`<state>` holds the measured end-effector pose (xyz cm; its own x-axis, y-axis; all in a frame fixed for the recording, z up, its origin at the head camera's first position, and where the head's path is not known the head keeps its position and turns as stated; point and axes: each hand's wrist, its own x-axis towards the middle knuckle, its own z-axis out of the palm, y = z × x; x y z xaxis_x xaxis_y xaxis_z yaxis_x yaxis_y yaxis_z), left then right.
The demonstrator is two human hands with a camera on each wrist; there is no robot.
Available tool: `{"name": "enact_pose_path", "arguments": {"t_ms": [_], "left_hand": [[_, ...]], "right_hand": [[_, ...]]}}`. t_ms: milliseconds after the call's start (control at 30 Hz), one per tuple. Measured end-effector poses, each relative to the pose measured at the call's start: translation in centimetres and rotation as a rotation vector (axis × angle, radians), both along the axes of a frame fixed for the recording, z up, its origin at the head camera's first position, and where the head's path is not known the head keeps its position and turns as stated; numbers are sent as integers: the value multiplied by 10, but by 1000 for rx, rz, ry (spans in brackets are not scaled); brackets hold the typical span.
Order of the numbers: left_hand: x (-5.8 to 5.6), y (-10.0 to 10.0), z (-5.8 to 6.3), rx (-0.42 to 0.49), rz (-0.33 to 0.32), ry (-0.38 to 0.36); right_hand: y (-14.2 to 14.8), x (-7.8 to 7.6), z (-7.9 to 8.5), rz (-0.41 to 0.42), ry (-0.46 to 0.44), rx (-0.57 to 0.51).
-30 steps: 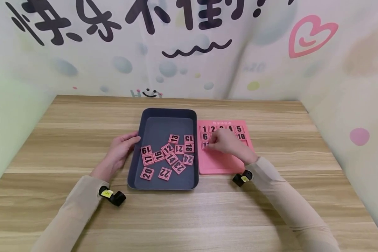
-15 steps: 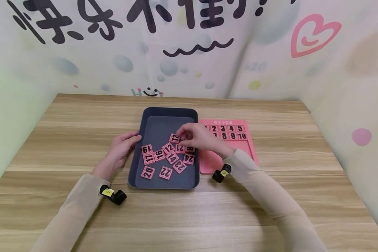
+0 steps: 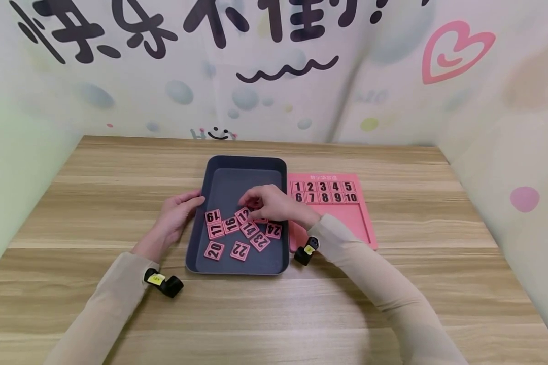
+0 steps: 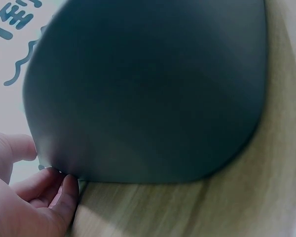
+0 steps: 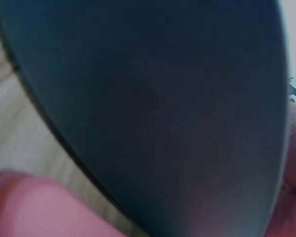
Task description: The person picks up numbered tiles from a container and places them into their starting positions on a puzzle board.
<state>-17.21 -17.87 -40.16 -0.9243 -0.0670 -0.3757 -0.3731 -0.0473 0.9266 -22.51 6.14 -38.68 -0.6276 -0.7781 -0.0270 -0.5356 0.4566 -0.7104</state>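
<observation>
Well, left hand (image 3: 174,217) grips tray (image 3: 233,180) — right hand (image 3: 271,204) just beside tile 12 (image 3: 241,215).

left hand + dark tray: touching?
Touching. The left wrist view shows it: fingertips of the left hand meet the edge of the dark tray, no gap between.

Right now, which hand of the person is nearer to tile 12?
Right. The right hand is at tile 12, over the dark tray; the left hand is farther, at the tray's left rim.
</observation>
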Motion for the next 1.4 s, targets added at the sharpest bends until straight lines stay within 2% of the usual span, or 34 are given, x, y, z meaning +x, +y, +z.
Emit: {"name": "enact_pose_path", "arguments": {"t_ms": [233, 600, 1000, 1167, 1400], "left_hand": [[0, 0, 0, 5, -5, -7], [0, 1, 1, -4, -10, -16], [0, 1, 0, -8, -13, -12], [-1, 0, -1, -10, -6, -12], [-1, 0, -1, -13, -3, -11]], "right_hand": [[-2, -1, -2, 46, 42, 67], [-3, -2, -3, 69, 61, 80], [-3, 1, -3, 34, 155, 107], [3, 3, 2, 17, 188, 76], [15, 6, 7, 9, 151, -38]]}}
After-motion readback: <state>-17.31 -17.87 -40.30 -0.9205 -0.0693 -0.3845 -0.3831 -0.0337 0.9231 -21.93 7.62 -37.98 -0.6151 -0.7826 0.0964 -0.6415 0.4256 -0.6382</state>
